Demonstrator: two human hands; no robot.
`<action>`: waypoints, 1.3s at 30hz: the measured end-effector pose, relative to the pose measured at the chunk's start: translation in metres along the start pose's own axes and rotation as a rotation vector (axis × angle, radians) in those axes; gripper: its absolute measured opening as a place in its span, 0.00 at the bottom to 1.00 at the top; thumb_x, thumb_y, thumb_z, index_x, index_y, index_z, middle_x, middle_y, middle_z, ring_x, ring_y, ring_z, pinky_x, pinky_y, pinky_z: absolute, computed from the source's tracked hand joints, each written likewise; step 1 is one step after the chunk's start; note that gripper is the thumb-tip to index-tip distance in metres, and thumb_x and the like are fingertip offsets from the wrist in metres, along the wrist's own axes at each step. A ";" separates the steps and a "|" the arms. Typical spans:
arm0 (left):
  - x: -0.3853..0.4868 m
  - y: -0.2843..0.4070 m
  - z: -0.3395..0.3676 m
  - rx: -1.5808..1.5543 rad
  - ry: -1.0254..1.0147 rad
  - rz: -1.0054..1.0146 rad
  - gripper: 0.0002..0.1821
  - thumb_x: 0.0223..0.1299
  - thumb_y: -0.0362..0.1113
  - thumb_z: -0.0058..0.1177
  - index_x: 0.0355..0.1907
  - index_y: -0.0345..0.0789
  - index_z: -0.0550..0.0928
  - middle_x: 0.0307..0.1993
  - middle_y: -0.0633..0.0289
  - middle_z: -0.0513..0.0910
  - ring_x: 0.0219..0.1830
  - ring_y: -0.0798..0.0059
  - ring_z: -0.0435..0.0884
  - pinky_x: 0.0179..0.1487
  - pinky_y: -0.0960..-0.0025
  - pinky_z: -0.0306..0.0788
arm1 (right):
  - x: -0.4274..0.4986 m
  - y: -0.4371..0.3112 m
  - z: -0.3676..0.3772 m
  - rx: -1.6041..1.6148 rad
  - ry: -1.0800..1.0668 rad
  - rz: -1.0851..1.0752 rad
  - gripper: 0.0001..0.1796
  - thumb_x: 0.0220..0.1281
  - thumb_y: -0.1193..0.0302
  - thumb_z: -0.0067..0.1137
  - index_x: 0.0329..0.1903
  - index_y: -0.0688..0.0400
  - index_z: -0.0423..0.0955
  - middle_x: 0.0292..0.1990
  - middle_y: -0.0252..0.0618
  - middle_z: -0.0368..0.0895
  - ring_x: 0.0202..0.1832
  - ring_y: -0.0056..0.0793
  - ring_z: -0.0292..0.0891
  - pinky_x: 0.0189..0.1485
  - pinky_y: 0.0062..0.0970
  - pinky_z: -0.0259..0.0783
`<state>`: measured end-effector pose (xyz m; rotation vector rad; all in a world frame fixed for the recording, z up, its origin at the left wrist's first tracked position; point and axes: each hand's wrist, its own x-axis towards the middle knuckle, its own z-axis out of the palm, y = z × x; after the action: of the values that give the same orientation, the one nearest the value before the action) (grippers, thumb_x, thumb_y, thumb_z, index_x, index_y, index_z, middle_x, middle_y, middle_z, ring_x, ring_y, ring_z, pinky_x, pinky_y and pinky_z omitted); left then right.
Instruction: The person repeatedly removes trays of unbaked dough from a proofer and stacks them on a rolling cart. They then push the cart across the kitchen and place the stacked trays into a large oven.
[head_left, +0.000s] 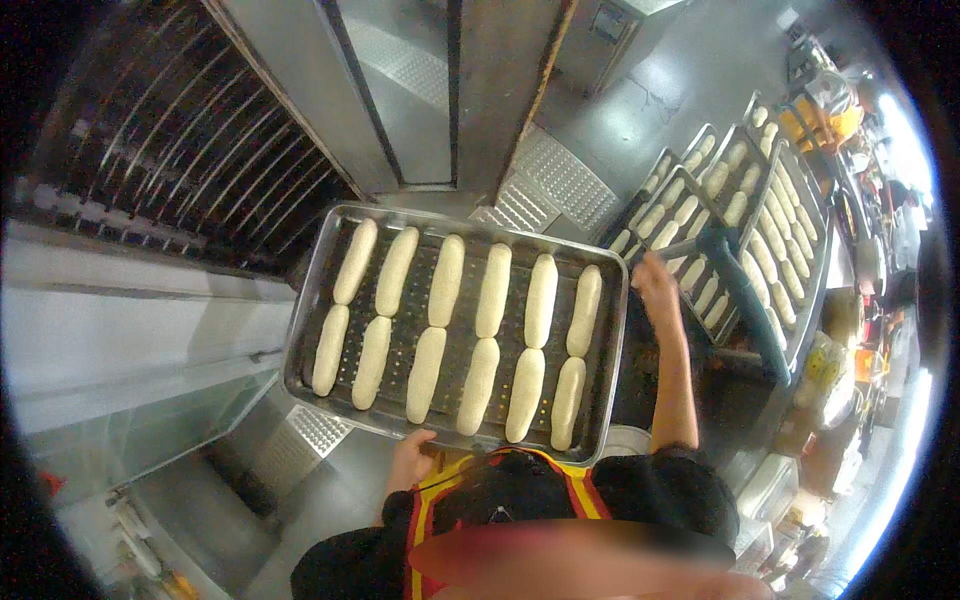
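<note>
A perforated metal baking tray (622, 330) lies across my front, bearing two rows of pale dough rolls (448, 281). At the tray's near edge is my left hand (412, 459), its thumb over the rim and its fingers hidden below; it grips the tray. My right hand (654, 276) is beyond the tray's far right corner, beside the dark upright of a rack (739, 300) loaded with more trays of dough rolls. The fingers of that hand are blurred, and whether they hold the rack or the tray cannot be told.
At the upper left stands an open cabinet with wire runners (217, 165), its metal door frame (480, 97) beyond the tray. Textured metal plates (559, 180) lie on the floor. A glass panel (157, 442) is at the lower left. Bags and containers (829, 375) crowd the right side.
</note>
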<state>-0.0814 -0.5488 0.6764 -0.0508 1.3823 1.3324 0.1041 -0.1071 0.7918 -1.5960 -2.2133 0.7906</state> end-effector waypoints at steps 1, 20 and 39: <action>-0.001 0.001 0.004 -0.108 -0.110 0.010 0.14 0.47 0.26 0.49 0.40 0.33 0.73 0.30 0.57 0.77 0.30 0.72 0.75 0.37 0.71 0.68 | 0.023 -0.025 -0.012 0.313 0.160 -0.135 0.19 0.58 0.65 0.48 0.48 0.62 0.68 0.44 0.44 0.73 0.46 0.31 0.68 0.48 0.29 0.62; 0.001 0.012 0.152 -0.199 -0.372 -0.108 0.16 0.48 0.34 0.52 0.41 0.32 0.73 0.39 0.56 0.76 0.41 0.69 0.74 0.48 0.69 0.66 | 0.247 -0.284 -0.032 0.940 0.005 -0.392 0.38 0.56 0.42 0.38 0.56 0.63 0.61 0.53 0.40 0.66 0.54 0.32 0.61 0.54 0.28 0.58; 0.005 0.033 0.203 -0.380 -0.477 -0.037 0.16 0.47 0.33 0.51 0.41 0.32 0.72 0.39 0.58 0.76 0.41 0.68 0.74 0.47 0.67 0.66 | 0.060 -0.262 -0.031 0.705 -0.147 -0.413 0.25 0.61 0.55 0.41 0.39 0.67 0.74 0.35 0.41 0.78 0.39 0.29 0.73 0.48 0.28 0.62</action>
<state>0.0268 -0.3924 0.7559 -0.0119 0.7169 1.4459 -0.1020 -0.1034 0.9663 -0.7404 -1.9193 1.3754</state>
